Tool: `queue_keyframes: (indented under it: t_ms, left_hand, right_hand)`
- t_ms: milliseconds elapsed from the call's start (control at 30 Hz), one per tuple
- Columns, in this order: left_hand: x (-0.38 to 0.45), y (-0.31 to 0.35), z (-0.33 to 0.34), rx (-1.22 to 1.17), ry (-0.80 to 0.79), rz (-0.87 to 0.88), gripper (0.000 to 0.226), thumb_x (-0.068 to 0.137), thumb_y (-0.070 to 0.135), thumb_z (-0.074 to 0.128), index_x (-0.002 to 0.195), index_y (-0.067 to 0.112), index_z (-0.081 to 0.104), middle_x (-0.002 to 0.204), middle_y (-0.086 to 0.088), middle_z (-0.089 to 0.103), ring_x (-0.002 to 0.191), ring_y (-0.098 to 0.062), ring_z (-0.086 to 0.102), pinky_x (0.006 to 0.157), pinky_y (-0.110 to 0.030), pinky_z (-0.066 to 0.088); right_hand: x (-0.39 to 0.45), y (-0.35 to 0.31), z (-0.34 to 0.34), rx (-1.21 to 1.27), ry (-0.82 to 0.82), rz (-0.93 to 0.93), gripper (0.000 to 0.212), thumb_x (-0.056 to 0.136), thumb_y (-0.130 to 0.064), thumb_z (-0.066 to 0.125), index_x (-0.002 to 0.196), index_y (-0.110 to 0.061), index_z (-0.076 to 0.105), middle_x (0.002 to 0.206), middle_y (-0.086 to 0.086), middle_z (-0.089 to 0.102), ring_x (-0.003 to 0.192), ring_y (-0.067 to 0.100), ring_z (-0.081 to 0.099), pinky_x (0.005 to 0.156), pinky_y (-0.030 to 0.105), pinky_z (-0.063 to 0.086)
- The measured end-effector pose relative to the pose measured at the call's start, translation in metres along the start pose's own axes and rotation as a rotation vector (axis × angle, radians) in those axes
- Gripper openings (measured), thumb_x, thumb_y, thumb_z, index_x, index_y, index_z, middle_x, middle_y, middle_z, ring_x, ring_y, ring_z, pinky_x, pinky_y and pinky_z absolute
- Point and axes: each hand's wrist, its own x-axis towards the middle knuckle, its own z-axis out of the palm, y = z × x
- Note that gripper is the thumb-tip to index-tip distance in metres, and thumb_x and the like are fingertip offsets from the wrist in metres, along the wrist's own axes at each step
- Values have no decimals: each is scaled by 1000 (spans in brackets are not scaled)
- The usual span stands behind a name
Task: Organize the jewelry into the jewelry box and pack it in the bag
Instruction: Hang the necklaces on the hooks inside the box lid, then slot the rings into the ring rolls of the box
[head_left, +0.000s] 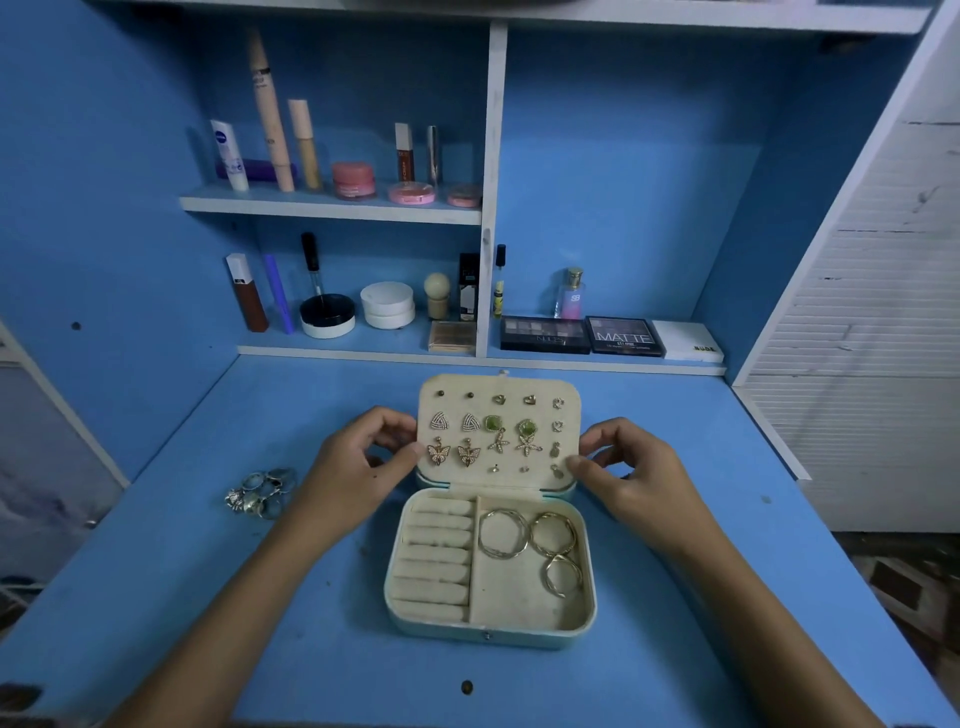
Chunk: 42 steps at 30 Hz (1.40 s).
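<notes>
Readable text sits only on the cosmetics at the back. Black eyeshadow palette (626, 336) on the lower shelf, right compartment: "MATTE" in big white caps on the lid; a smaller line under it is too blurred to read. White palette box (688, 340) just right of it: "NUDE" in black on a yellow patch at its front edge. Dark palette (545, 334) left of the MATTE one: faint lettering, prob. "NUDES", not sure. Clear perfume bottle (570, 296) behind the palettes: "SB" on the front. White tube (228, 153) on the upper shelf: round dark blue logo, looks like NIVEA, lettering too small to confirm. Other labels illegible.
</notes>
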Motion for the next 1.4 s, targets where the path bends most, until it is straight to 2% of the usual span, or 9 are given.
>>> queue_keyframes:
  t_ms: [167,333,467,667,867,1100,1267,1400]
  left_hand:
    - [0,-5,7,89,48,29,21,88,15,71,95,34,66,97,26,64,90,-1,62,79,-21,49]
    - [-1,-7,10,136,51,18,23,89,17,71,93,39,67,95,18,69,89,1,64,76,-12,47]
    - [-3,-5,12,129,70,-16,21,88,19,72,94,39,69,91,21,71,87,5,65,74,-7,47]
    - [-4,-7,11,137,81,-61,14,88,23,73,99,31,73,91,19,73,89,5,65,80,-15,50]
    - [-6,-3,11,186,70,-40,14,90,22,70,102,29,72,93,20,71,89,8,63,76,-6,47]
    - [-10,13,-8,255,80,78,11,89,15,71,92,23,77,88,16,71,89,-1,64,72,-8,46]
    - [-17,22,-45,313,124,131,10,88,14,71,87,23,76,83,17,69,80,-5,64,66,-6,41]
    - [-22,12,-80,345,154,72,13,89,16,71,85,28,75,83,16,67,70,-6,64,54,-9,43]
  right_hand:
    - [0,4,6,-33,35,61,10,88,-23,75,92,-20,66,92,-8,69,78,6,62,58,12,45]
    - [-5,9,10,-58,40,78,5,89,-26,73,92,-23,71,86,-6,73,75,4,61,65,11,47]
    - [-7,12,12,-66,70,67,3,89,-28,73,92,-27,72,83,-6,73,76,3,63,68,12,48]
    - [-7,13,13,-90,82,47,7,89,-27,73,96,-27,73,82,-6,73,76,2,63,67,10,47]
    - [-8,10,12,-132,70,33,5,90,-27,71,95,-26,73,83,-7,72,79,1,63,67,10,47]
    - [7,-15,17,-378,156,-220,7,87,-21,74,82,-26,72,83,-14,66,79,0,59,66,9,38]
    - [23,-52,38,-372,44,-323,6,89,-24,69,86,-26,73,83,-17,65,80,1,59,67,8,38]
    - [34,-70,66,-365,-58,-406,6,90,-23,69,87,-24,74,83,-15,67,77,4,61,69,5,39]
